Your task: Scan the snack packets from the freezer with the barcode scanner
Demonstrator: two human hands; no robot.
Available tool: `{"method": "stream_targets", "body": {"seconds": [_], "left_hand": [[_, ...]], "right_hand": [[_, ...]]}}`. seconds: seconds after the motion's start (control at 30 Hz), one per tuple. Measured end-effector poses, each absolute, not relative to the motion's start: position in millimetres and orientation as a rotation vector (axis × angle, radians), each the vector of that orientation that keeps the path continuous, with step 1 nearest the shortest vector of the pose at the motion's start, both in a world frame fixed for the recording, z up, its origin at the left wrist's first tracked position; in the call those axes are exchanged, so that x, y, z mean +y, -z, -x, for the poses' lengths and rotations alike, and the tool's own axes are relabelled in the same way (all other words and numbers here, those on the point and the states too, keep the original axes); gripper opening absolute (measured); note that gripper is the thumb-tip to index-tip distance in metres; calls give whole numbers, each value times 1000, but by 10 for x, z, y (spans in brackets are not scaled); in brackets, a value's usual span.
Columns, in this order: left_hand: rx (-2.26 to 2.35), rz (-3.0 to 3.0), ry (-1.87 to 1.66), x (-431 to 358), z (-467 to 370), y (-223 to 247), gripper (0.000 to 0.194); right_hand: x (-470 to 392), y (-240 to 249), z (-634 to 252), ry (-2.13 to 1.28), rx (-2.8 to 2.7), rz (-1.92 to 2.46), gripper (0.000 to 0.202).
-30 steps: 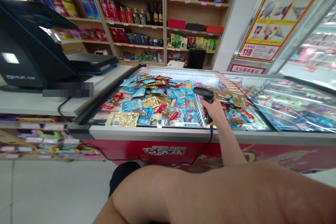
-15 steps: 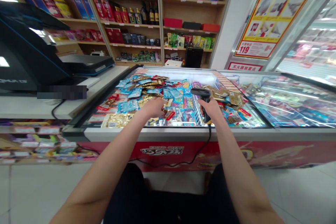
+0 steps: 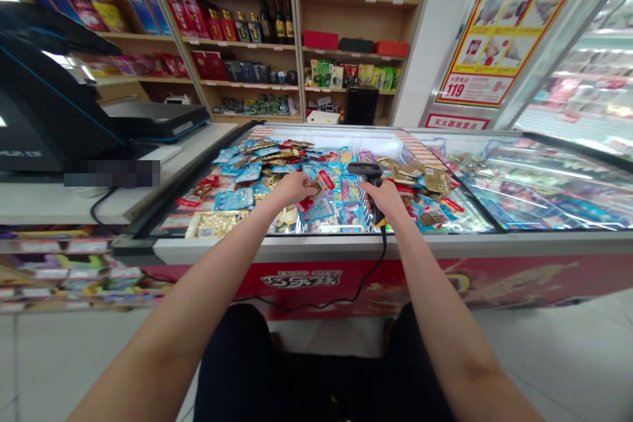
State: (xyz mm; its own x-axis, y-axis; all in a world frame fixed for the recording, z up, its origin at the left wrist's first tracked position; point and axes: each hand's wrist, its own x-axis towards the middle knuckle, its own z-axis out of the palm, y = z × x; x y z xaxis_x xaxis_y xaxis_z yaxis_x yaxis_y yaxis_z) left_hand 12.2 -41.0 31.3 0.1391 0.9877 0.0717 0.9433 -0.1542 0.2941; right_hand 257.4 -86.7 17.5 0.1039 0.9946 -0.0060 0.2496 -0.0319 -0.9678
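Observation:
My left hand [image 3: 295, 188] is closed on a small red-and-brown snack packet [image 3: 321, 182], held just above the glass top of the chest freezer [image 3: 277, 249]. My right hand [image 3: 384, 198] grips a black barcode scanner [image 3: 366, 170] by its handle, the scanner's head pointing left toward the packet. A dark cable hangs from the scanner's base down the freezer front. Left of and behind my left hand lies a heap of blue and gold snack packets [image 3: 248, 171]. A smaller pile of brown packets [image 3: 435, 180] sits right of the scanner. A gold packet [image 3: 212, 224] lies at the near left.
A counter [image 3: 111, 204] on the left carries a dark checkout machine [image 3: 34, 99] with a flat scale [image 3: 153, 120]. Shelves of boxes and bottles [image 3: 279, 23] stand behind the freezer. A red-and-yellow poster [image 3: 504, 33] hangs on the right.
My left hand has lifted the red-and-brown packet from the heap and turned it toward the scanner. The scanner stays in my right hand, and the whole view has shifted slightly.

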Motion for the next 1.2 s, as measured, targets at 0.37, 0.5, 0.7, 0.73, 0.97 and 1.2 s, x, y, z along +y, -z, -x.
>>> {"method": "stream_targets", "body": {"seconds": [0.37,0.5,0.7,0.73,0.97,1.2], "left_hand": [[1607,-1563,-1144,-116,-493,-252,12],[1556,-1510,-1188,-104,-589,-214,11],[1524,-1447,-1227,-62,-645,-187,13],[1520,-1443,-1231,-52,-650,-183,14],[1514,-1440,-1243,65,-673,-120,16],[1587,-1483,-1206,116,-726,-77,14]], "right_hand": [[-881,-372,-2437,-1163,-1223,1331,33],[-912,-414,-2439,-1171,-1217,1348,34],[-952,-419,-2511,-1120,-1269,1329,35],[-952,-417,-2520,-1120,-1269,1328,35],[-987,-456,-2548,-1131,-1231,1328,33],[-988,-447,-2595,-1118,-1246,1337,30]]}}
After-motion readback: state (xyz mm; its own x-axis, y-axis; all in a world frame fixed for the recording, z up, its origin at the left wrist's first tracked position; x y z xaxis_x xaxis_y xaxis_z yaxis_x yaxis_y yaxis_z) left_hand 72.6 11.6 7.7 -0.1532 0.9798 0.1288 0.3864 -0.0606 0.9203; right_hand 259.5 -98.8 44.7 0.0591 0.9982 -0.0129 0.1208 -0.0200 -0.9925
